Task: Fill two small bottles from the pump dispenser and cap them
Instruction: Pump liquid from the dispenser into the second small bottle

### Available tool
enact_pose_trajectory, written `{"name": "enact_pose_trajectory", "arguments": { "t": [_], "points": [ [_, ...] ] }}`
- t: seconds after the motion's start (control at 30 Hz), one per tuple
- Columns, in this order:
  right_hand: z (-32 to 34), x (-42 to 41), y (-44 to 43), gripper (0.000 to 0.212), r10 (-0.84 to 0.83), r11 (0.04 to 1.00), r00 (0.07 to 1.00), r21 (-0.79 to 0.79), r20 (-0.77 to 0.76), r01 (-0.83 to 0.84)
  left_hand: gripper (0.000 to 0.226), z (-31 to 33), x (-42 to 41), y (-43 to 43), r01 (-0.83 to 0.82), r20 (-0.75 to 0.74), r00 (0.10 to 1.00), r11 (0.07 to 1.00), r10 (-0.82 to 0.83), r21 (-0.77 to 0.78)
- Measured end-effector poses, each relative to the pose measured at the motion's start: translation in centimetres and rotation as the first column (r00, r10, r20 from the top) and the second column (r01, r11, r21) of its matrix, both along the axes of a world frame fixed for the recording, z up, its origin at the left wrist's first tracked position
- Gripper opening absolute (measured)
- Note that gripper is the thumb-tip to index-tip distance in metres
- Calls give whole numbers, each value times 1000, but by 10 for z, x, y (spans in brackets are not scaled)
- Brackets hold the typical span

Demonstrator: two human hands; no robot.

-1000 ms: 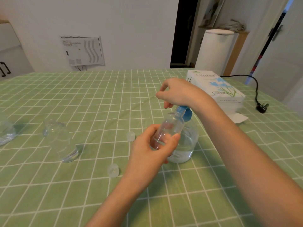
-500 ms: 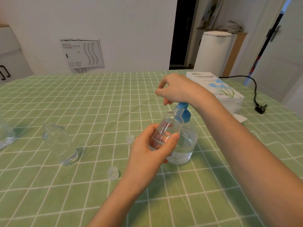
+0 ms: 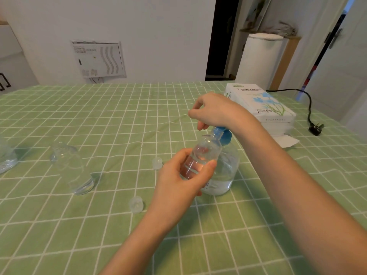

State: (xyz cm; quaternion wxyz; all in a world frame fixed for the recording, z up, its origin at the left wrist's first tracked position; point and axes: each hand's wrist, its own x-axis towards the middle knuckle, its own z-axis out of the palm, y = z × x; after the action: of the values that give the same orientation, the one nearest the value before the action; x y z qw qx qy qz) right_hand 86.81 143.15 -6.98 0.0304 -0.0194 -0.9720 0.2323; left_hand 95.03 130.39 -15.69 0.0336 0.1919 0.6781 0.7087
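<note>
My left hand (image 3: pixel 178 181) comes up from the near edge of the green checked tablecloth (image 3: pixel 59 225), fingers and thumb wrapped round the lower half of a small clear bottle (image 3: pixel 205 152). I hold it tilted, with its open mouth up against the spout of the blue pump head (image 3: pixel 225 135). A little clear liquid seems to sit low in it. Just left of my wrist a clear cap (image 3: pixel 136 204) lies on the cloth. Right behind the held bottle, touching it, the pump dispenser (image 3: pixel 224 173) stands on the table with liquid in its bottom part. My right hand (image 3: pixel 216 112) is clamped over the pump head from above, fingers bent down around it and my palm hiding its top. A second clear cap (image 3: pixel 157 163) lies left of the dispenser, near my left knuckles. Further left, well apart from both hands, the other small bottle (image 3: pixel 73 171) stands upright and uncapped, and another clear container (image 3: pixel 6 161) is cut off by the left edge. Beyond my right wrist lies a pack of tissue paper (image 3: pixel 264 106), with a black plug (image 3: pixel 315 129) and its cord to the right. Past the table's far edge stands a white cylinder (image 3: pixel 259 60), and a white panel (image 3: pixel 99 58) hangs on the wall.
</note>
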Motion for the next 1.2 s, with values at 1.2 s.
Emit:
{"name": "enact_pose_trajectory", "arguments": {
  "t": [1.2],
  "points": [
    [11,-1,-1,35,10,999,998,43,-55,-8,7,5,2,1,6,-2,1000,1000,-6,2]
  ]
}}
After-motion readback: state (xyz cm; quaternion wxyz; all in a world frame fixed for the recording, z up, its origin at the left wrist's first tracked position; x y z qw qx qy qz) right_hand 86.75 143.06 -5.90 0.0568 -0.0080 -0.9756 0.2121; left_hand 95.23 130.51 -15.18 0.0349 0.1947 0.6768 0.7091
